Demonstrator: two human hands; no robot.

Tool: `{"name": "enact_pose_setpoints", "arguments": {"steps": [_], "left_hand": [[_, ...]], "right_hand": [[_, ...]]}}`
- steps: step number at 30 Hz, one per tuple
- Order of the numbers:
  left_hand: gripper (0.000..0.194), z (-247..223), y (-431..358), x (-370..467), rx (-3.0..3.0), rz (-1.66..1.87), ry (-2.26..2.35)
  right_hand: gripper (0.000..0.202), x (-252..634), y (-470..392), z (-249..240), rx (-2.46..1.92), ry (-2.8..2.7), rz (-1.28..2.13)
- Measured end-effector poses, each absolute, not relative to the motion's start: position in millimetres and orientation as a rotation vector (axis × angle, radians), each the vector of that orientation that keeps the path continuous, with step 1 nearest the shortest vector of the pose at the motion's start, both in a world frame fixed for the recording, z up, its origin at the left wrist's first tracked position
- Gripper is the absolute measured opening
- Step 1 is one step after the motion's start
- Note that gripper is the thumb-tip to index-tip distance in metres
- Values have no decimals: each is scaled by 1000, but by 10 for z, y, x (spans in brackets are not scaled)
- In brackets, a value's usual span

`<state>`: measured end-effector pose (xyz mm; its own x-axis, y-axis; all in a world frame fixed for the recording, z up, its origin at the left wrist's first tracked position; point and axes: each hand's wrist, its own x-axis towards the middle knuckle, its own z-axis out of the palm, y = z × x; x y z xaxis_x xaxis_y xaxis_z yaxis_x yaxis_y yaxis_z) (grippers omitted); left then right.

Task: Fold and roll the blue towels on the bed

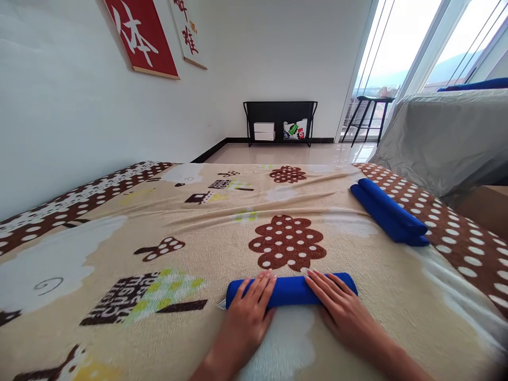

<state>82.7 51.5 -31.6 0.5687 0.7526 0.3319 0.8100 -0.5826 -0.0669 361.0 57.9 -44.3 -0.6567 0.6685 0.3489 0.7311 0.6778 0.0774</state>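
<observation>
A tightly rolled blue cloth (296, 291) lies crosswise on the patterned blanket (222, 238), close in front of me. From its left end a small white tag (221, 304) sticks out. My left hand (250, 312) rests on the left part of the roll, fingers stretched over the top and thumb at the near side. Toward the other end, my right hand (341, 301) lies over the roll with its fingers extended, its thumb mostly hidden. Both palms face down. Farther off to the right, a second blue cloth (389, 211), folded or loosely rolled, lies on the blanket.
A wall with hanging scrolls (145, 39) runs along the left. Past the bed's far edge stands a black rack (280, 112) holding a white box (264, 131). A covered piece of furniture (448, 132) and a dark stool (371, 106) are at the right, near the windows.
</observation>
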Motion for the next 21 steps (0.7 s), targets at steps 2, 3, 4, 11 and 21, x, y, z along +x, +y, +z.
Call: {"name": "enact_pose_setpoints", "arguments": {"steps": [2,3,4,11,21], "left_hand": [[60,-327,515,572,-2573,-400,-1337],[60,-328,518,475,-2574,-397,-1346],[60,-328,527,409,-2586,-391,-1354],[46,-259,781,345,-2614,-289,-1389],[27,83,836,202,-2701,-148,-1284]], "right_hand": [[65,3883,573,-477,-1137,-2588,-262],[64,3986,574,-493,-1143,-2581,-234],[64,4056,585,-504,-1148,-2573,-200],[48,4068,893,-400,-1195,-2507,127],[34,4213,968,-45,-1245,-2526,199]]}}
